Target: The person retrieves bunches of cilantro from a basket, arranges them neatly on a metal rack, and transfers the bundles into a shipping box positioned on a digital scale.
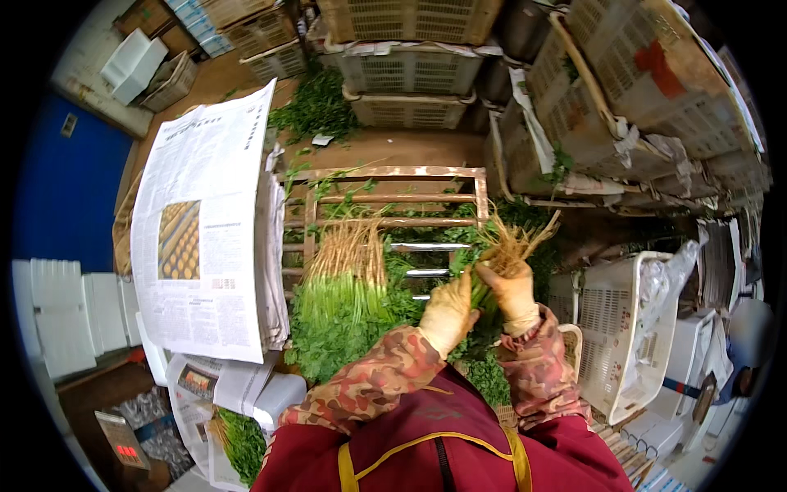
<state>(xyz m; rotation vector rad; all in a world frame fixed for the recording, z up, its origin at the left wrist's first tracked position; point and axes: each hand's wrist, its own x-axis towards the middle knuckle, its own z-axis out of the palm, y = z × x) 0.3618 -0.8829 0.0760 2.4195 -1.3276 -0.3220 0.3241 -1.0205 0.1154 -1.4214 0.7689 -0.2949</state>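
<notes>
Herb bunch [502, 254], roots up, sits over wooden rack [385, 197], gripped by your right hand [515, 293]; left hand [448, 313] closes around stems beside it. One bunch [348, 283] already laid on rack. Loose greens [318, 105] beyond, probably unsorted.

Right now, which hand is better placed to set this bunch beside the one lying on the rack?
Probably the left hand: it sits nearer the laid bunch, while the right hand has its grip higher on the held bunch, near the roots.
</notes>
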